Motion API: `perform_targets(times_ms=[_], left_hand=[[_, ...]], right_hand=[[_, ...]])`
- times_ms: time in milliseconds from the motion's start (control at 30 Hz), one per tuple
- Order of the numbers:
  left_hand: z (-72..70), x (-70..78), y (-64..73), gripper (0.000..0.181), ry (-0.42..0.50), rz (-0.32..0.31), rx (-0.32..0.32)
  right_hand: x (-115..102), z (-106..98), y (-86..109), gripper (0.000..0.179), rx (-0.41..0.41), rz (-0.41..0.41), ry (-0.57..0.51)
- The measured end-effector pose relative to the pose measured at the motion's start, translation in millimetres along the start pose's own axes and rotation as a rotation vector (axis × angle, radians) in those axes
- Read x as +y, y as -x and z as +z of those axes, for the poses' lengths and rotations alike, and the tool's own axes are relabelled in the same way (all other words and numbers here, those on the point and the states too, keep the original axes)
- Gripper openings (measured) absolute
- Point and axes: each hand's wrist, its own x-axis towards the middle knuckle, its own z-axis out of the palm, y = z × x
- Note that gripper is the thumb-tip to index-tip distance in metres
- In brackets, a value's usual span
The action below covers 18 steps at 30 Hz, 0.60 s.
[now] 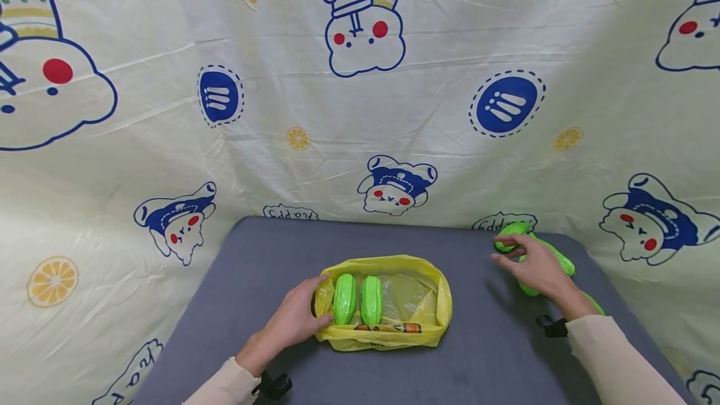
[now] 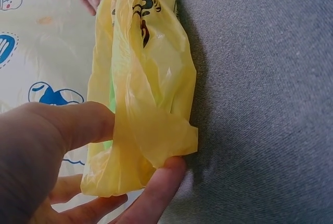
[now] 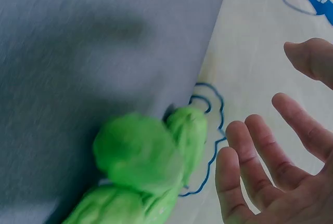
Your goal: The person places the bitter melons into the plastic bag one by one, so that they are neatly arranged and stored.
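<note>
A yellow plastic bag (image 1: 419, 339) lies with its mouth spread wide on the table. Inside, toward its left end, two glossy green ridged gourd-like pieces (image 1: 344, 299) sit side by side. My left hand (image 1: 292, 312) grips the bag's left end, with the thumb on one side of the plastic and fingers on the other. Over at the back right, my right hand (image 1: 537, 264) hovers with fingers spread, holding nothing. Beneath and beside it lie several more green gourd-like pieces (image 1: 562, 261), bunched together; in the right wrist view these green pieces (image 3: 138, 151) are left of the fingers.
The grey table (image 1: 270, 255) ends close behind and to the right of the green pieces. A pale printed cloth (image 1: 337, 105) hangs beyond its edges. Dark straps (image 1: 275, 386) are on both wrists. Printed lettering marks the bag's near side.
</note>
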Motion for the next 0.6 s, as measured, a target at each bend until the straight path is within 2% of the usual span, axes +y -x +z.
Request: perform_targets(times_ms=[133,400,600], left_hand=[[-0.7,0.3,1.7,0.083,0.02,-0.027,-0.015],[-2.7,-1.1,2.8,0.085,0.045,-0.042,-0.037],[-2.3,-4.9,2.8,0.086,0.05,-0.044,-0.036]], right_hand=[[15,-4,2.5,0.064,0.008,0.036,0.038],[43,-11,10.9,0.074,0.036,0.109,0.128],[58,-15,14.5,0.086,0.019,0.146,0.167]])
